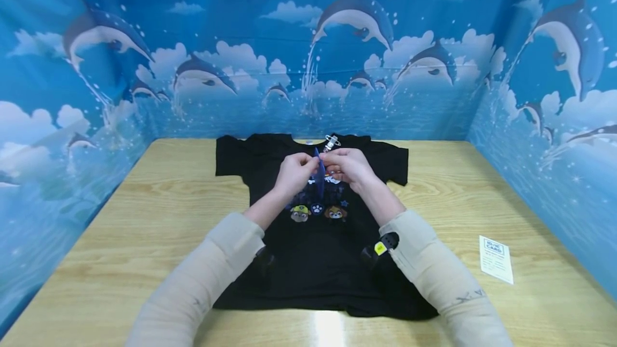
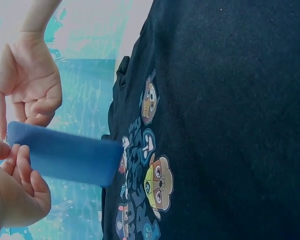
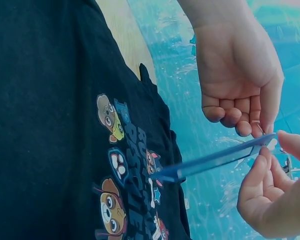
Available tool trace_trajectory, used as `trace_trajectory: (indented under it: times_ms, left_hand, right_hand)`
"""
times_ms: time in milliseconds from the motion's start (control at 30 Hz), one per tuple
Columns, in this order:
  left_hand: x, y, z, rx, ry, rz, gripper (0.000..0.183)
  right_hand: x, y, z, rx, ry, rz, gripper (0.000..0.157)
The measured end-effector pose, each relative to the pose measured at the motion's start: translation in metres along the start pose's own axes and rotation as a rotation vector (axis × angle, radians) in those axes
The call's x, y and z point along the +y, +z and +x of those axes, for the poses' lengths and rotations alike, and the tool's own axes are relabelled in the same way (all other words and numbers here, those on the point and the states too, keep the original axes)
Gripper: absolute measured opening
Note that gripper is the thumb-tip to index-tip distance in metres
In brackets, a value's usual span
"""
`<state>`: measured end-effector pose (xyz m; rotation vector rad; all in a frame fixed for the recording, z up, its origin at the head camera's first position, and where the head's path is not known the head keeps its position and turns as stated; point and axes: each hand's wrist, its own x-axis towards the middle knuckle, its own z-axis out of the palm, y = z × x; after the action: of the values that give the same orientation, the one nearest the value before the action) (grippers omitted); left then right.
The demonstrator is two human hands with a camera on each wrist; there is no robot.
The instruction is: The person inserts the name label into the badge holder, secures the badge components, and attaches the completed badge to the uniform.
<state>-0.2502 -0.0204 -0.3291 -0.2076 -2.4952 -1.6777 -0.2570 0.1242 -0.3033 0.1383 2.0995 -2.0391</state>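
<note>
Both hands meet over a black T-shirt (image 1: 308,261) spread on the table. My left hand (image 1: 296,173) pinches the top end of a blue card holder (image 2: 65,155) between thumb and fingers. From the other side, my right hand (image 1: 351,167) grips the same end, its thumb and fingertips close to the left fingertips in the right wrist view. The holder hangs down edge-on to the head view, over the shirt's cartoon-dog print (image 1: 318,212). A metal clip with a safety pin (image 1: 331,142) shows just beyond the right fingers.
A white printed ID card (image 1: 496,259) lies on the wooden table (image 1: 159,218) to the right of the shirt. Blue curtains (image 1: 270,74) with dolphins enclose the back and both sides. Each wrist wears a dark strap and camera.
</note>
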Motion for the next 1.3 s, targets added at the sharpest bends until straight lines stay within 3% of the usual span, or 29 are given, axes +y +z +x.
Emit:
trace_trajectory:
  times_ms: [400,667,833,1033,1300]
  left_hand:
    - [0.005,0.002,-0.002,0.009,0.029,0.069,0.020]
    - [0.006,0.000,-0.001,-0.023,0.024,0.036,0.020]
    - [0.008,0.001,-0.002,-0.026,0.020,0.073,0.021]
    - [0.009,0.001,-0.003,-0.007,0.080,0.133,0.017]
    - [0.004,-0.006,-0.004,0.042,0.098,0.132,0.014]
  right_hand:
    - [-0.003,-0.004,0.002,-0.023,0.051,-0.124,0.030]
    - [-0.002,-0.008,0.002,0.007,0.048,-0.127,0.032]
    - [-0.001,-0.008,0.002,0.032,0.053,-0.134,0.026]
    - [0.000,-0.008,0.000,0.064,0.033,-0.136,0.016]
    - [0.001,-0.012,-0.001,0.115,0.038,-0.119,0.011]
